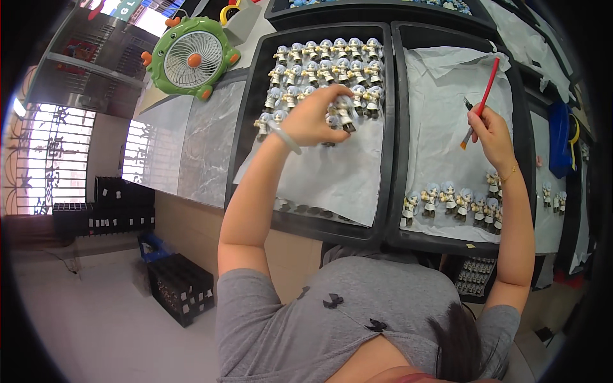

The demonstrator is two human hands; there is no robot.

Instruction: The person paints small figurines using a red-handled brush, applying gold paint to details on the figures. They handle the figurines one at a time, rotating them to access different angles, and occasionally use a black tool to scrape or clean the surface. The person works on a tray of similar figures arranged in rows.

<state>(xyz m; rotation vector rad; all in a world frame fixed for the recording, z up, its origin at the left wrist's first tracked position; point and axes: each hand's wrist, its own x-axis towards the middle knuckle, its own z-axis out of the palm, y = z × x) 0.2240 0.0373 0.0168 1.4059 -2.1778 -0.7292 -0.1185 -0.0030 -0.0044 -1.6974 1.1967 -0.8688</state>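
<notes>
My left hand (311, 118) is over the left black tray, thumb and fingers closed around a small figurine (343, 113) with pale blue hair and dark feet. Beside it, rows of matching figurines (324, 69) fill the tray's far part, on white paper. Above the right tray, my right hand (493, 131) grips a red-handled paintbrush (489, 86), its ochre bristles pointing down and left. A second thin tool (468, 102) with a dark tip pokes out by the fingers; its kind is unclear. Several more figurines (449, 199) stand at the right tray's near end.
The left tray (255, 96) and right tray (399, 127) sit side by side. A green fan (195, 60) stands at the far left. Further right are a blue-and-yellow object (562, 140) and a few more figurines (547, 193). Black crates (181, 288) are on the floor at left.
</notes>
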